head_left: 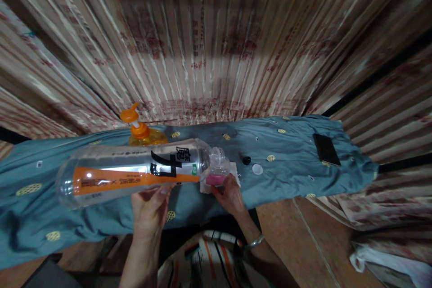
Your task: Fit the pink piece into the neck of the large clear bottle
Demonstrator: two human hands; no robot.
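My left hand [150, 207] holds a large clear plastic bottle [128, 171] from below, fingers mostly hidden behind it. The bottle lies nearly sideways in the air, its silver and orange label facing me and its neck end to the right. My right hand [231, 195] is closed around the lower part of a small clear container [218, 179] with pink in it, right at the big bottle's neck end. Whether the two touch I cannot tell. A white tissue [233, 170] shows around and beneath the small container.
Behind the big bottle stands an orange pump bottle [140, 131]. On the blue pineapple-print cloth [290, 144] lie a black cap [246, 160], a white round lid [257, 169] and, at the far right, a black phone [326, 149]. A pleated curtain [202, 54] hangs behind the cloth-covered table.
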